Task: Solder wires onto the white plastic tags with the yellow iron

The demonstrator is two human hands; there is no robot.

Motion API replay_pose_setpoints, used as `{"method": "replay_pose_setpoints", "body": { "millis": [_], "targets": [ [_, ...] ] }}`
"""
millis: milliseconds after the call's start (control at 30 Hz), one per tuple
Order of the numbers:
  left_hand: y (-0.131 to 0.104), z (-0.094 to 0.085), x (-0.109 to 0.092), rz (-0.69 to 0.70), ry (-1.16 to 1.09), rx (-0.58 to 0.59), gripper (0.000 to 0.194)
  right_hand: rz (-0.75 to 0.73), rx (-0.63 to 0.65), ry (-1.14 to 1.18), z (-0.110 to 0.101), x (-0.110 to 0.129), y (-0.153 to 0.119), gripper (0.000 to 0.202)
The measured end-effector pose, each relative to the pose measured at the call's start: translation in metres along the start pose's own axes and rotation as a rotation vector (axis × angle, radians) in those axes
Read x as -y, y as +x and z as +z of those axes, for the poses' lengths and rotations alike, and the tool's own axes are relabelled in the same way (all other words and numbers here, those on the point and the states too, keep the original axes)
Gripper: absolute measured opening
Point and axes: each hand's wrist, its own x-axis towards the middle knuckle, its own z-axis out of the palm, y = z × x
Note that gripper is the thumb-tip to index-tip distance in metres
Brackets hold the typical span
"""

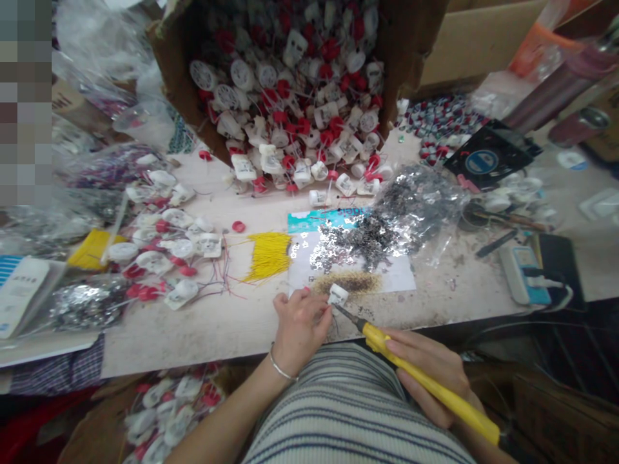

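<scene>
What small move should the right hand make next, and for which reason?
Probably the right hand should guide the tip of the yellow-handled tool gently against the white part: the left hand holds that part, and the tip points at it from close by, though contact is unclear.

A housing (338,294) sits at my left hand (302,324), the soldering iron (373,334) right of it in my right hand (438,361). Beyond my left hand lies a sheet (402,276) (metal clips (372,237) on it), wires (269,257) to its left, a carton (410,48) farther behind.
</scene>
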Motion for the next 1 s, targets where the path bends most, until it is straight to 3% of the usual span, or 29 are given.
{"method": "replay_pose_setpoints", "body": {
  "millis": [233, 500, 667, 800, 933, 1000],
  "targets": [
    [0.000, 0.002, -0.004, -0.049, 0.001, -0.024, 0.015, -0.115, 0.086, -0.046, -0.003, -0.005, 0.002, 0.051],
    [0.002, 0.005, -0.004, -0.043, 0.023, -0.015, 0.015, -0.062, -0.151, -0.002, 0.009, -0.004, -0.002, 0.049],
    [0.001, 0.000, 0.000, -0.011, 0.006, -0.005, 0.008, 0.059, -0.291, 0.100, 0.033, -0.020, 0.007, 0.055],
    [0.001, -0.006, 0.008, 0.054, -0.010, -0.037, 0.026, 0.029, -0.310, 0.079, 0.061, -0.038, 0.033, 0.020],
    [0.005, -0.009, 0.016, 0.091, -0.083, 0.151, 0.008, -0.120, -0.251, 0.025, 0.090, -0.051, 0.055, 0.017],
    [0.008, -0.010, 0.020, 0.025, -0.150, 0.189, 0.012, -0.151, -0.230, 0.014, 0.098, -0.052, 0.058, 0.017]
  ]
}}
